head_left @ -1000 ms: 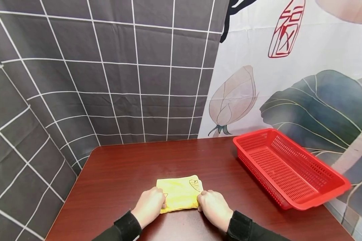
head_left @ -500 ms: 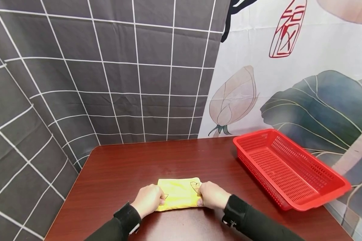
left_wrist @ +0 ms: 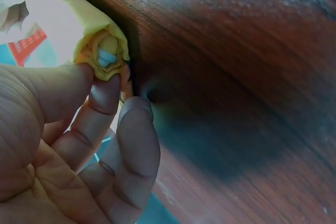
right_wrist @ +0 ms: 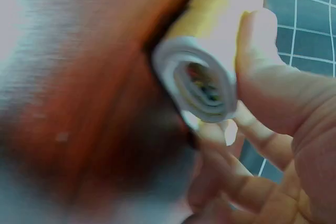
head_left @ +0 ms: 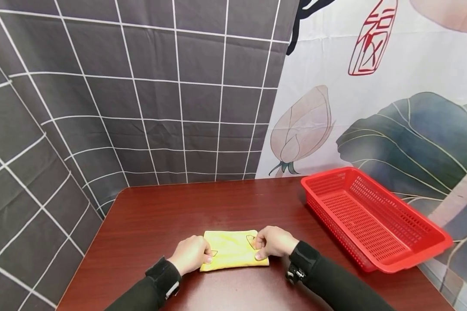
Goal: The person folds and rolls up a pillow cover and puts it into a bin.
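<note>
A yellow cloth [head_left: 233,247] with brown outline drawings lies on the dark red-brown table, rolled along its near side. My left hand [head_left: 190,254] pinches its left end between thumb and fingers. In the left wrist view, the end of the yellow roll [left_wrist: 79,19] shows bunched folds with a bit of white inside. The right hand [head_left: 275,242] grips the other end, thumb on the near side and fingers curled over the top. Wound layers with a hollow centre show at the roll's right end [right_wrist: 195,80] in the right wrist view.
A red perforated plastic basket [head_left: 328,222] stands at the table's right side, angled. Behind the table [head_left: 159,211] hang a grey grid-patterned cloth [head_left: 159,99] and a white one with lotus prints [head_left: 303,125].
My right hand has shifted slightly away and upward, uncovering the cloth's near right corner. The left hand moved a little. The cloth now looks narrower from front to back.
</note>
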Demonstrator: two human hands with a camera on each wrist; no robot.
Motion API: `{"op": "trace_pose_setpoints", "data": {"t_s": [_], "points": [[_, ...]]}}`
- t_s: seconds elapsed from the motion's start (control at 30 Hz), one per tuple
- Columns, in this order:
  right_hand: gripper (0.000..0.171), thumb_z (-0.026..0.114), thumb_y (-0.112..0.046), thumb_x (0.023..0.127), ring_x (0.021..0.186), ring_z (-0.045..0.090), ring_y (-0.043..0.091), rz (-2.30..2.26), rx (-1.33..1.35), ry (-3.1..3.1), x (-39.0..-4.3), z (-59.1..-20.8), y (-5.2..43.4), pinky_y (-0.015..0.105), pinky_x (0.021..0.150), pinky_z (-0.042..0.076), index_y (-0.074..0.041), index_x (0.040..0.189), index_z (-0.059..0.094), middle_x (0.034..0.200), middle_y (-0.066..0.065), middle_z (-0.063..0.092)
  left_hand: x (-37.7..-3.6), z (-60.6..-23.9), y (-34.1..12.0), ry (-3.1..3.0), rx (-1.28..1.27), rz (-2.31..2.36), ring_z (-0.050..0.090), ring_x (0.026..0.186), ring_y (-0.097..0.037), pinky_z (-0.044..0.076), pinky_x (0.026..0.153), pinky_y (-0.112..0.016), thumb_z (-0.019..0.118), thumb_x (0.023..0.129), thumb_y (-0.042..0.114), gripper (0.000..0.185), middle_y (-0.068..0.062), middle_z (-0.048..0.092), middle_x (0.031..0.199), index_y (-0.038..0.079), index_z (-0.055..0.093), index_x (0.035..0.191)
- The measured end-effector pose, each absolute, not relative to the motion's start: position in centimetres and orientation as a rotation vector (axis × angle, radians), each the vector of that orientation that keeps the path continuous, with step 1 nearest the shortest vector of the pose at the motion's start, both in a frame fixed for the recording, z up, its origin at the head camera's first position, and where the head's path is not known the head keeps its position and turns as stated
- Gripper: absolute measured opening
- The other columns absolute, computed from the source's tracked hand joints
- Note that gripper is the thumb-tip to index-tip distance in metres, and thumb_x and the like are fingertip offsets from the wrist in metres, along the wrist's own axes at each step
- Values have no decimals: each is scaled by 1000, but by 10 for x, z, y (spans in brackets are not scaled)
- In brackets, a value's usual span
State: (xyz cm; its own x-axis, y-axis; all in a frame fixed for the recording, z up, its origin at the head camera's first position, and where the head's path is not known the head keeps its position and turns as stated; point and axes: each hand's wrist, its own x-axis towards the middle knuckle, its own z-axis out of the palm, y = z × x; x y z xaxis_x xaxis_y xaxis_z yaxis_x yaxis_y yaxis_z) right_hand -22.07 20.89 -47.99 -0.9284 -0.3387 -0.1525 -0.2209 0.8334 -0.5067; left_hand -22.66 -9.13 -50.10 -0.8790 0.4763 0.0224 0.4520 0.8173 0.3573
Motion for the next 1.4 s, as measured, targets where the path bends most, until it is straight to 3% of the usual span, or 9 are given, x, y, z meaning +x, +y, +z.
{"op": "trace_pose_setpoints", "data": {"t_s": [0.1,0.33,0.43,0.57,0.77,0.9,1.17,1.4], "points": [[35,99,-22,69,72,53,6,-725,-450,2863,-215,-485,209,27,65,42,-24,70,64,88,-12,74,-225,-499,-92,2925,744,558,53,68,-9,49,65,-36,90,82,25,18,12,64,71,25,76,71],[32,96,-24,68,61,43,1,-598,-754,3103,-195,-493,202,22,59,40,-23,64,63,62,-15,53,-223,-499,-93,2935,748,561,53,69,-9,49,64,-36,89,83,25,18,12,64,72,26,75,71],[31,94,-25,68,59,45,6,-331,-895,3246,-186,-494,197,25,56,40,-24,62,64,59,-14,54,-223,-500,-92,2942,748,555,54,70,-9,49,64,-36,89,82,25,18,12,64,72,26,75,71],[30,89,-14,67,58,47,10,-41,-1000,3311,-175,-493,192,25,55,41,-23,60,61,58,-12,58,-223,-500,-92,2939,744,555,53,69,-9,48,63,-35,89,83,25,18,12,64,72,27,75,71],[29,88,-9,67,58,46,11,-67,-943,3239,-173,-491,189,25,55,39,-21,61,62,59,-9,58,-222,-499,-91,2967,744,533,55,67,-10,49,63,-36,89,83,26,21,11,64,71,26,73,70],[28,90,-10,65,56,46,13,-86,-915,3229,-175,-491,189,28,55,41,-21,61,64,59,-9,59,-211,-504,-88,3112,899,427,57,66,-11,48,60,-32,91,78,24,25,11,65,71,25,67,71],[31,92,-11,63,55,45,12,-69,-948,3245,-174,-491,188,29,54,42,-21,60,63,58,-9,58,-177,-515,-80,3413,1272,-120,55,67,-18,45,60,-30,78,81,10,14,2,59,68,16,68,71],[30,92,-10,64,55,46,12,-67,-944,3251,-177,-491,188,31,54,44,-20,61,64,58,-8,59,-168,-517,-84,3385,1370,-148,56,73,-17,46,67,-27,84,81,34,26,1,58,77,15,67,75]]}}
